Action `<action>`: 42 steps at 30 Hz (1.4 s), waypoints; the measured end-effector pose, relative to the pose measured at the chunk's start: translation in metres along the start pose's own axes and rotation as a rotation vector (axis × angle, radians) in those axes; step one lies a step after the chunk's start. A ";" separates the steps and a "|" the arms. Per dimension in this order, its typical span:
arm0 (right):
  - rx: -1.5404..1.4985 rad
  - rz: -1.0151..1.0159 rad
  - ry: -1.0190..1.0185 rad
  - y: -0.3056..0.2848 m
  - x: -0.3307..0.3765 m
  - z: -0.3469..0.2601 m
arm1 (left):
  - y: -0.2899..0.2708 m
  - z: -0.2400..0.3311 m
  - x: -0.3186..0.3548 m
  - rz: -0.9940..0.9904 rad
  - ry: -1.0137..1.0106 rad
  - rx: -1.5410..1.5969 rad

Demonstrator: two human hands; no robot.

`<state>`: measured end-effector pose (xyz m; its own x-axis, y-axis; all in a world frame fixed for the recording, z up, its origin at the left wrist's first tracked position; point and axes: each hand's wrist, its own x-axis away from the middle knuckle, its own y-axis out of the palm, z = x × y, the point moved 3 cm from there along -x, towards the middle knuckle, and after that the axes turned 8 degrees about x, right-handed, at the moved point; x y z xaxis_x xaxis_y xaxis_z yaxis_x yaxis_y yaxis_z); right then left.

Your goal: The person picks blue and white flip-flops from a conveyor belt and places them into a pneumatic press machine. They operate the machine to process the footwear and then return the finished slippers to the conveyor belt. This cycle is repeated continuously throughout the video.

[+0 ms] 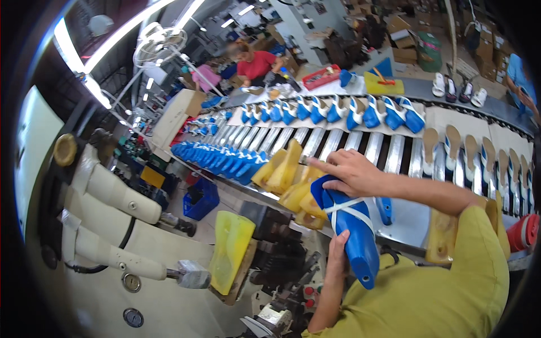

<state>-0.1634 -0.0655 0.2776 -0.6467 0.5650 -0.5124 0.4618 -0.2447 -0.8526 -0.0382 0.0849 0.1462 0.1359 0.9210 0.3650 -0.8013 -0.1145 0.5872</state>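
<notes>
One blue shoe last [360, 248] with crossed white straps [345, 206] slants in front of the yellow-green shirt [428, 298], off the roller counter [332, 143]. The left grip [338, 246] is closed on its side, thumb showing, the other fingers hidden behind. The right grip [356, 176] is spread at its upper end, thumb against it. Just beside lie yellow blocks [286, 172]; blue-and-white shoes [318, 110] line the far side of the counter. A cream machine [197, 304] with a yellow pad [231, 248] stands to the left.
</notes>
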 end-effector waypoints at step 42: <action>-1.164 0.272 -0.641 0.114 -0.222 -0.234 | -0.175 -0.075 0.052 0.656 0.153 -0.052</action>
<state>0.1748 -0.0349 0.3186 -0.4728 0.0648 -0.8788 0.6543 0.6939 -0.3008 0.0658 0.1809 0.0084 -0.4695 0.7098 0.5251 -0.7172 -0.6535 0.2420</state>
